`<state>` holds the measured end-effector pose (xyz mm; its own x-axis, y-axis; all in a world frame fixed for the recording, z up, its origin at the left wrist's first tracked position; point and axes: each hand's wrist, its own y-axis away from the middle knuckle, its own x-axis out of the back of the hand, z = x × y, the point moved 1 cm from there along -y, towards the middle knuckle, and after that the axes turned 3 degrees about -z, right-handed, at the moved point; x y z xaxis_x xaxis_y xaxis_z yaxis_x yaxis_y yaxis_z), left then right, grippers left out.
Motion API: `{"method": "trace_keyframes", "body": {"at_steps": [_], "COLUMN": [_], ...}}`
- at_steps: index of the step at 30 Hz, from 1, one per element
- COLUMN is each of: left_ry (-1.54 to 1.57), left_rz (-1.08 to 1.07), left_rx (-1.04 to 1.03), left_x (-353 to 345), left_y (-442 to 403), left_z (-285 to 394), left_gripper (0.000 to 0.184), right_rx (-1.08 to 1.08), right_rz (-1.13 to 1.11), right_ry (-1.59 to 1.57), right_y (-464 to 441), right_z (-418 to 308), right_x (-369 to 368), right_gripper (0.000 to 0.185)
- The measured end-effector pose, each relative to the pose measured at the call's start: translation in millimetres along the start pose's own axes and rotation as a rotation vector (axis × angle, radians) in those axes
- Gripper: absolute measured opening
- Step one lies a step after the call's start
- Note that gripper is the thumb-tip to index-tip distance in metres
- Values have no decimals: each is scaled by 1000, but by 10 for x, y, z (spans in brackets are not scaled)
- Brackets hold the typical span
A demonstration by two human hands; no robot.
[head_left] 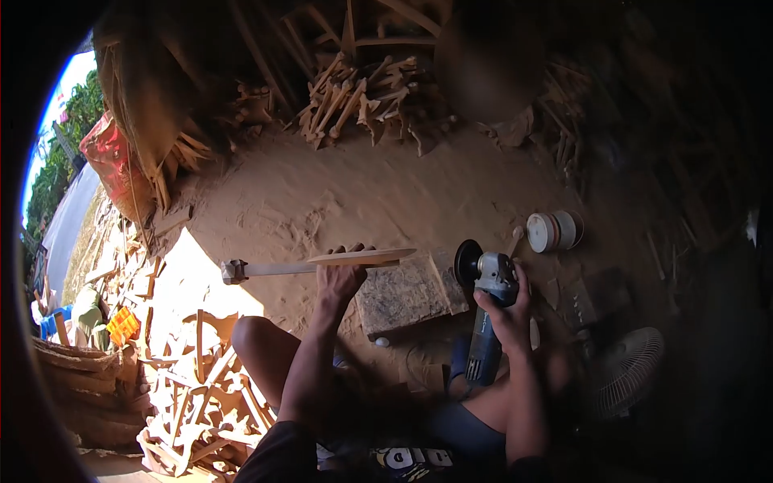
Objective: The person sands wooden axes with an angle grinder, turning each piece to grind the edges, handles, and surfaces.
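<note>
My left hand (342, 278) is closed around a long carved wooden piece (282, 268), held level above the floor. The piece has a knobbed, faceted end at the left and a flat pointed part to the right. In my right hand (509, 314) is an angle grinder (485, 342), gripped near its head with the body pointing down. Its dark round disc (467, 262) faces left, apart from the wooden piece. Between and below my hands lies a worn rectangular block (411, 298) on the dusty ground.
White tubs (555, 231) lie to the right, and a fan (632, 370) stands at lower right. Carved wooden pieces (354, 101) are heaped at the back, with another sunlit wood pile (209, 386) at lower left. A red sack (117, 165) is at far left.
</note>
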<state>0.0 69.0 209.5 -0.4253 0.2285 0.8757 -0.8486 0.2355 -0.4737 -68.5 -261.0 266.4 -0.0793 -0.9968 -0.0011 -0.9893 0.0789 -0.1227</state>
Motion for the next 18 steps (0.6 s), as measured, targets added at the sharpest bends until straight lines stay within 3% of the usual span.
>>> {"method": "trace_keyframes", "body": {"at_steps": [4, 7, 13, 18], "left_ry": [18, -18, -24, -29], "left_rz": [-12, -138, 33, -10], "left_rx": [80, 113, -37, -34], "left_x": [-50, -149, -5, -34], "left_y": [38, 24, -62, -81], "left_z": [97, 93, 244, 295], "left_gripper": [27, 18, 24, 14], "right_rx": [-35, -7, 9, 20], "right_rz": [-145, -192, -219, -232], "right_ry": [-55, -59, -11, 68], "right_y": [9, 14, -7, -21], "right_z": [36, 72, 97, 157], "right_x": [-167, -267, -335, -341], "right_gripper": [80, 81, 86, 89]}}
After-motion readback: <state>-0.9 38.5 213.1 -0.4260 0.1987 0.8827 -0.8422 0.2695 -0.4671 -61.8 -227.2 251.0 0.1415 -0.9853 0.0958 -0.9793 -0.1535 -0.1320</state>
